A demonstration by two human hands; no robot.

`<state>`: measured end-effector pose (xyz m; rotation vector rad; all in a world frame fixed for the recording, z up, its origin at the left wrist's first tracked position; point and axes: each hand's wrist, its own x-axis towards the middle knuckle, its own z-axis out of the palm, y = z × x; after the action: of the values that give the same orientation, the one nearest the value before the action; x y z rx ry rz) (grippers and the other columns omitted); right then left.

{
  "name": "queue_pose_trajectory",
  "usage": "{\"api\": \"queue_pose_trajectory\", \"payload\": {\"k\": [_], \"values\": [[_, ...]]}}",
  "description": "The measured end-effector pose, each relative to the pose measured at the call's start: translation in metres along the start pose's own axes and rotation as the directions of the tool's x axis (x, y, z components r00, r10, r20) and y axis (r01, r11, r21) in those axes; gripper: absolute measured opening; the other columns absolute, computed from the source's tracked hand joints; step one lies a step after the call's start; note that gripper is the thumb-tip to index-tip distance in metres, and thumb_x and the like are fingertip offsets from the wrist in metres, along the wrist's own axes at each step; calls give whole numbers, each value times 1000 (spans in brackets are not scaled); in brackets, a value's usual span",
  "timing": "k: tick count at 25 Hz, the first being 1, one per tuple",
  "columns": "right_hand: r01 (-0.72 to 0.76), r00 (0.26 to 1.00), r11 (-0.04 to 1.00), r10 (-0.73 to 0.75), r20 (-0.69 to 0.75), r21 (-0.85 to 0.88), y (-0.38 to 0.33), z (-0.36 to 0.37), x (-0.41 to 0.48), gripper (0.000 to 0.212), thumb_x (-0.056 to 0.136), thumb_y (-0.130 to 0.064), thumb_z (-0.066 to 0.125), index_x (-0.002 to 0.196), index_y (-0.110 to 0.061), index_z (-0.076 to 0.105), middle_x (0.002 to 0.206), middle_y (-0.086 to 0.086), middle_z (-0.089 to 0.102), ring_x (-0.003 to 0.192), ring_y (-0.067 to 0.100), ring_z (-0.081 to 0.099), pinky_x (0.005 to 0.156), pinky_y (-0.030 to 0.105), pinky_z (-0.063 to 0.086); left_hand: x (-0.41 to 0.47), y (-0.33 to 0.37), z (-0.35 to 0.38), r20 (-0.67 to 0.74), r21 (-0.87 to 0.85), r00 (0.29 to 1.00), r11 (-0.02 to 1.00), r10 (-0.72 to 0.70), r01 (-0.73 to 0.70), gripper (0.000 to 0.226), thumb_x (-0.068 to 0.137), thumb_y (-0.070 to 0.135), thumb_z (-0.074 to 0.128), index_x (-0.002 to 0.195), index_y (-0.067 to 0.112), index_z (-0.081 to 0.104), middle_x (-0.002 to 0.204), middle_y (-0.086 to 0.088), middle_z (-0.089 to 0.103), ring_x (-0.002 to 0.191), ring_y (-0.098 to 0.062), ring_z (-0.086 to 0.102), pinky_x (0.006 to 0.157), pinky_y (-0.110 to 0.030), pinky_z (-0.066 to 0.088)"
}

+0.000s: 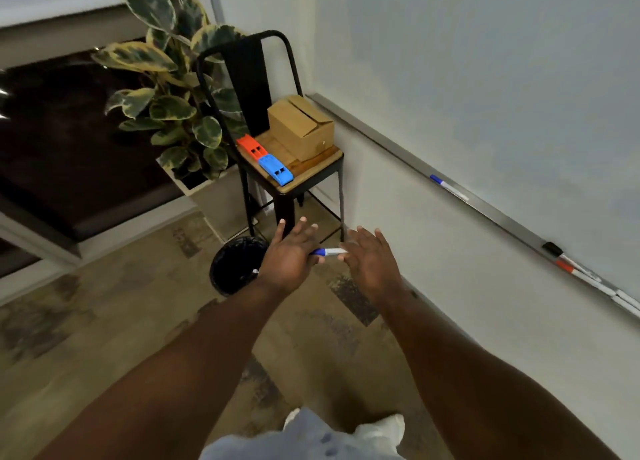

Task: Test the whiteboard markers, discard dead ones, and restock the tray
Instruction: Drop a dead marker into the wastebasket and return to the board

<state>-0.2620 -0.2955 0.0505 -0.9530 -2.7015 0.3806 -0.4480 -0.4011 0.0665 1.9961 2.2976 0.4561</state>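
In the head view we see the marker [329, 251] level in the air between both hands, just right of the black bin [239, 265]. Our left hand [291, 257] spreads its fingers, with the blue cap at its thumb; we cannot tell if it pinches. Our right hand [370, 264] is spread flat, thumb at the white end. Other markers [448, 186] lie in the tray [502, 218], far right.

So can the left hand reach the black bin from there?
Probably yes. The left hand, holding a marker, hovers close by the black bin; nothing stands between them and the bin's top is open.
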Motion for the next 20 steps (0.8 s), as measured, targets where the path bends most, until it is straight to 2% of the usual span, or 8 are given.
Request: {"api": "queue_pose_trajectory", "payload": {"k": [4,7,10,14,20], "values": [[65,998,997,-65,8,38,-51,23,21,51,101,-41,29,128,-21,67,146,5,54,142,23,39,122,47,18,-33,-51,-14,-5,7,999,999,-53,53,32,93,41,52,118,27,69,150,-2,46,148,-21,24,120,-49,1],[138,990,990,-137,-10,38,-76,38,36,36,103,-32,44,128,-19,67,145,6,55,140,24,41,120,50,23,-49,-81,-20,-15,33,993,993,-114,115,28,93,38,58,116,27,70,149,-1,48,147,-20,26,119,-48,1],[178,984,983,-178,0,41,-94,59,56,32,102,-30,50,126,-18,69,143,7,56,140,25,42,121,45,17,-61,-107,-22,-36,27,986,986,-163,164,26,93,35,61,115,26,71,147,-1,50,146,-23,28,118,-49,4],[239,970,968,-241,18,76,-106,84,89,40,101,-35,42,123,-17,71,140,8,59,138,26,44,119,47,19,-60,-137,-22,-31,42,969,969,-244,245,28,91,36,62,116,25,71,148,-3,49,146,-23,29,119,-49,0],[289,949,951,-300,95,114,-108,135,148,31,98,-27,55,123,-17,70,141,8,58,139,25,44,121,47,20,-43,-188,-3,12,70,937,935,-350,348,30,91,37,61,116,24,71,147,-6,50,145,-26,30,119,-50,0]]}}
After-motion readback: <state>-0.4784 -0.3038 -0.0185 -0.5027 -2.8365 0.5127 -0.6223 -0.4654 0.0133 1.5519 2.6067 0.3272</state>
